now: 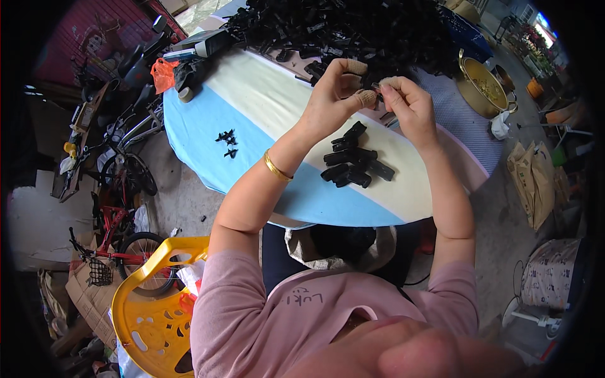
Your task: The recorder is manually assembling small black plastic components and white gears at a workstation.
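Note:
Over the table's far middle, my left hand [335, 101] and my right hand [411, 108] meet fingertip to fingertip. Tan covers wrap some of the fingertips. A small dark part [379, 96] shows between the two pinches; its exact shape is mostly hidden by the fingers. Closest below my hands lies a loose group of black plastic pieces [350, 157], oblong and lying at different angles on the cloth. Farther left, a few tiny black pieces [229, 140] rest on the blue stripe. A gold bracelet [276, 165] circles my left wrist.
A large heap of black parts [353, 31] covers the table's far side. The round table wears a striped cloth [246, 82]. An orange bag [164, 74] sits at its left edge, a brass-coloured pot [469, 94] at right. A yellow chair [157, 309] stands lower left.

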Demonstrator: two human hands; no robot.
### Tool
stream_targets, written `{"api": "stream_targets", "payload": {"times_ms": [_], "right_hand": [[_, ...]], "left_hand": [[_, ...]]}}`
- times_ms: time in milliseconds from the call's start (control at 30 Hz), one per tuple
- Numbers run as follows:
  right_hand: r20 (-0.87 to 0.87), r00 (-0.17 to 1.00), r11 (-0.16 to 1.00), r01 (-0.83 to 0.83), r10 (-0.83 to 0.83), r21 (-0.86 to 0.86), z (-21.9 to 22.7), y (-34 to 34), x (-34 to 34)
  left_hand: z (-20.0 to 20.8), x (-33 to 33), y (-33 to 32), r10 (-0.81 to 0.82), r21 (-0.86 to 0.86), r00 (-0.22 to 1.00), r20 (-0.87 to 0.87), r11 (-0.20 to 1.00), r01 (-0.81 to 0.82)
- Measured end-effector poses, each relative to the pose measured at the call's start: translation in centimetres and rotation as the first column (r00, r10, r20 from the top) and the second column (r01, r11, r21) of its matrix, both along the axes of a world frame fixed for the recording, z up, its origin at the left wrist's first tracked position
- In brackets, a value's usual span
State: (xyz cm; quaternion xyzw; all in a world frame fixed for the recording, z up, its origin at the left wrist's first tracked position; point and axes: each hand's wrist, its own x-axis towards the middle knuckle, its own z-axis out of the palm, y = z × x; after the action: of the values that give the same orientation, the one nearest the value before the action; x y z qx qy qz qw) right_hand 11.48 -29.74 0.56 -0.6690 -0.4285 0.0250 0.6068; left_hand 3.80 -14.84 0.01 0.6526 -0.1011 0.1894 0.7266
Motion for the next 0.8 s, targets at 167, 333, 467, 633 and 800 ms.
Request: {"api": "stream_targets", "payload": {"times_ms": [167, 333, 467, 633, 800], "right_hand": [[0.032, 0.999, 0.997, -0.013, 0.016, -0.081, 0.0, 0.0, -0.1], [-0.062, 0.997, 0.997, -0.05, 0.046, -0.063, 0.4, -0.1, -0.5], [-0.172, 0.983, 0.996, -0.075, 0.066, -0.046, 0.5, 0.0, -0.8], [-0.371, 0.92, 0.986, -0.159, 0.128, -0.054, 0.8, -0.1, -0.9], [-0.191, 0.976, 0.993, -0.115, 0.109, -0.017, 0.3, 0.3, -0.7]], "left_hand": [[-0.2, 0.0, -0.3, 0.108, 0.198, 0.993, 0.043, 0.974, -0.115], [-0.2, -0.2, -0.6, 0.146, 0.258, 0.985, 0.096, 0.952, -0.166], [-0.1, -0.1, -0.9, 0.205, 0.199, 0.963, 0.173, 0.95, -0.239], [0.3, -0.7, -0.6, 0.286, 0.472, 0.892, 0.351, 0.768, -0.432], [0.0, -0.4, -1.3, 0.224, 0.166, 0.952, 0.208, 0.951, -0.26]]}}
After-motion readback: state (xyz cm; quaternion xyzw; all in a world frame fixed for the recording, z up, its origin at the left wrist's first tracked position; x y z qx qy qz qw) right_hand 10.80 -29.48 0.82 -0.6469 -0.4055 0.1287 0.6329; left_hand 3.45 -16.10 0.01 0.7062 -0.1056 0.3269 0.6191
